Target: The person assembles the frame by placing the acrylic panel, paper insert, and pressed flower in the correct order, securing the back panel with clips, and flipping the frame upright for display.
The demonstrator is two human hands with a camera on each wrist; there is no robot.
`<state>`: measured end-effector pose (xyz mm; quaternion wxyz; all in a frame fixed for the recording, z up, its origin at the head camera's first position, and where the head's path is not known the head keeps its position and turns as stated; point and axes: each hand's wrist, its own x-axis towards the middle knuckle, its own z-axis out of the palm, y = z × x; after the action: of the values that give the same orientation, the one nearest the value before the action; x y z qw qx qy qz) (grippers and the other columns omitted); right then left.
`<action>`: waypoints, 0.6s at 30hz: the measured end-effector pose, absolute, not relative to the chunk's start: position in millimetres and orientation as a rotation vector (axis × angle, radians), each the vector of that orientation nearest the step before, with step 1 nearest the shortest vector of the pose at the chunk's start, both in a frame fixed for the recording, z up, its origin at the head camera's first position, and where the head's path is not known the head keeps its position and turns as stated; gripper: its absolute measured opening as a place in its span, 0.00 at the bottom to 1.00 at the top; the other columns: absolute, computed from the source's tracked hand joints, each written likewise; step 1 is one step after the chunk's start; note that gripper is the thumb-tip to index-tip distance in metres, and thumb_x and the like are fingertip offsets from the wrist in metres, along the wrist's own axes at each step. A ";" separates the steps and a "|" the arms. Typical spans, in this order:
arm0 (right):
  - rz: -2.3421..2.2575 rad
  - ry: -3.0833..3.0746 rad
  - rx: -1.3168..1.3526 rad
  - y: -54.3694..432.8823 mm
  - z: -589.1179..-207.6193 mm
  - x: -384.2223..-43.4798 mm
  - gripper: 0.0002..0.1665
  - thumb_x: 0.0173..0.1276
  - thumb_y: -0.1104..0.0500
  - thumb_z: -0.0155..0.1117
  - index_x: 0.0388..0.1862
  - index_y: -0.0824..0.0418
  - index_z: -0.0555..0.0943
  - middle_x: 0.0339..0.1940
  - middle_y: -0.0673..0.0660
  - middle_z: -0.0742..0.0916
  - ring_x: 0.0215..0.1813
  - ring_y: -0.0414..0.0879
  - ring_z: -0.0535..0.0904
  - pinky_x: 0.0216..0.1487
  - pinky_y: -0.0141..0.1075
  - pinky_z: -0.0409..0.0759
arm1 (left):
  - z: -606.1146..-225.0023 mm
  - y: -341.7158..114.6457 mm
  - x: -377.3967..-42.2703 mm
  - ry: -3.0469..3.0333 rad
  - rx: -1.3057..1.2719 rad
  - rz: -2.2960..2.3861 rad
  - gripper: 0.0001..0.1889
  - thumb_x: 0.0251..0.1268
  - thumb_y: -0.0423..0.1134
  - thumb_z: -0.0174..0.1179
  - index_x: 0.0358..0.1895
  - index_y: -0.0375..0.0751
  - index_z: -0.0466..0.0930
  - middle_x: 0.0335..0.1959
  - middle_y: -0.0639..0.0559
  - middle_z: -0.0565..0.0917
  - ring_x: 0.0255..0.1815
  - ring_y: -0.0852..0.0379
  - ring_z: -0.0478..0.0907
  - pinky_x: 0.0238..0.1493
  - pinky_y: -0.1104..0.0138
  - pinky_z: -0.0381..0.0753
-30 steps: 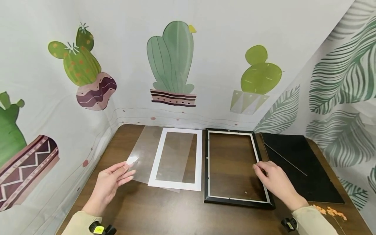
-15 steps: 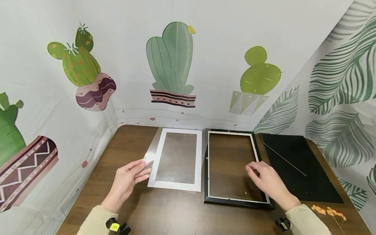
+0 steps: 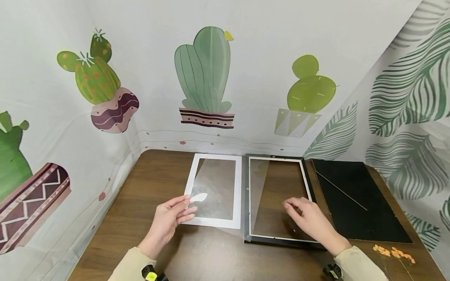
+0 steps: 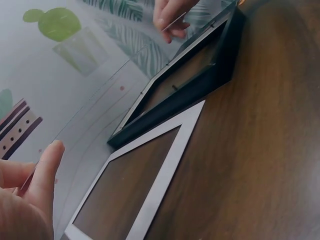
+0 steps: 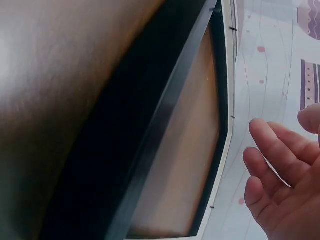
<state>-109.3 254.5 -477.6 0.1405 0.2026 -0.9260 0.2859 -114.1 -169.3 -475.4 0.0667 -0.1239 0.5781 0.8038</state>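
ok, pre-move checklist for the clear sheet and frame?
Clear sheet held: ok, left hand pinches its left edge.
Sheet lined up over black frame: not ok, overlaps only its left part in head view.
Right hand free: ok, holding nothing visible.
Frame interior clean: not ok, pale speck shows inside.
Sheet dust-free: cannot tell.
Black board bare: not ok, thin rod lies on it.

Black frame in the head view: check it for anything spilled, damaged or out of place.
A tiny pale speck shows within the black frame's opening, near its front edge. It looks like stray debris against the brown table, but is too small to identify. No spill or damage stands out.
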 end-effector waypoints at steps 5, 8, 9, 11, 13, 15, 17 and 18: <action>1.088 -2.761 0.514 250.7 -477.9 -108.9 0.10 0.79 0.59 0.62 0.48 0.59 0.89 0.33 0.39 0.89 0.32 0.36 0.82 0.32 0.33 0.78 | -477.9 -159.9 -110.9 1.756 -0.344 2.369 0.19 0.73 0.25 0.60 0.62 0.18 0.76 0.46 0.37 0.90 0.38 0.52 0.91 0.38 0.65 0.88; 1.208 -2.777 0.467 250.0 -478.9 -108.3 0.13 0.81 0.58 0.59 0.52 0.61 0.88 0.33 0.40 0.90 0.33 0.40 0.85 0.33 0.33 0.78 | -479.9 -153.0 -110.8 1.771 -0.330 2.346 0.19 0.72 0.26 0.61 0.62 0.19 0.77 0.48 0.37 0.89 0.37 0.52 0.91 0.37 0.65 0.88; 1.231 -2.772 0.461 249.8 -479.5 -108.2 0.14 0.81 0.58 0.59 0.53 0.62 0.88 0.33 0.41 0.90 0.35 0.42 0.86 0.34 0.33 0.79 | -480.4 -150.4 -110.9 1.771 -0.326 2.342 0.19 0.72 0.26 0.61 0.62 0.19 0.77 0.48 0.37 0.89 0.37 0.52 0.91 0.37 0.65 0.88; 1.274 -2.756 0.458 249.5 -481.1 -108.3 0.14 0.81 0.58 0.59 0.55 0.64 0.87 0.33 0.43 0.91 0.38 0.44 0.88 0.38 0.34 0.82 | -480.6 -145.8 -111.2 1.765 -0.315 2.338 0.19 0.72 0.26 0.62 0.62 0.19 0.77 0.50 0.36 0.89 0.38 0.52 0.91 0.37 0.66 0.88; 1.328 -2.737 0.447 249.6 -482.7 -108.8 0.14 0.81 0.59 0.59 0.55 0.65 0.86 0.34 0.45 0.91 0.38 0.45 0.88 0.38 0.34 0.82 | -480.4 -141.0 -111.7 1.754 -0.314 2.335 0.20 0.72 0.26 0.62 0.63 0.19 0.76 0.50 0.37 0.89 0.38 0.53 0.91 0.37 0.66 0.88; 1.406 -2.718 0.405 249.7 -483.3 -108.8 0.15 0.81 0.59 0.59 0.56 0.66 0.86 0.34 0.47 0.92 0.36 0.44 0.87 0.36 0.33 0.81 | -479.7 -136.2 -111.9 1.740 -0.314 2.338 0.20 0.72 0.26 0.62 0.63 0.19 0.76 0.50 0.38 0.89 0.37 0.53 0.91 0.38 0.66 0.88; 1.483 -2.692 0.356 250.0 -482.9 -108.8 0.15 0.81 0.59 0.59 0.55 0.67 0.85 0.34 0.49 0.92 0.35 0.42 0.85 0.30 0.34 0.79 | -479.0 -131.4 -111.9 1.732 -0.307 2.341 0.20 0.72 0.26 0.62 0.64 0.19 0.76 0.51 0.39 0.89 0.37 0.54 0.91 0.38 0.66 0.88; 1.517 -2.677 0.324 250.2 -482.7 -108.6 0.14 0.81 0.59 0.59 0.55 0.66 0.85 0.33 0.50 0.91 0.34 0.40 0.84 0.28 0.35 0.78 | -478.9 -128.7 -112.2 1.731 -0.301 2.344 0.20 0.72 0.26 0.61 0.63 0.19 0.76 0.51 0.39 0.89 0.37 0.54 0.91 0.38 0.65 0.88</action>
<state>-108.6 250.2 -482.7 0.0235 0.1048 -0.8650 0.4902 -112.2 -128.7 -478.9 0.1058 -0.1021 0.5876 0.7957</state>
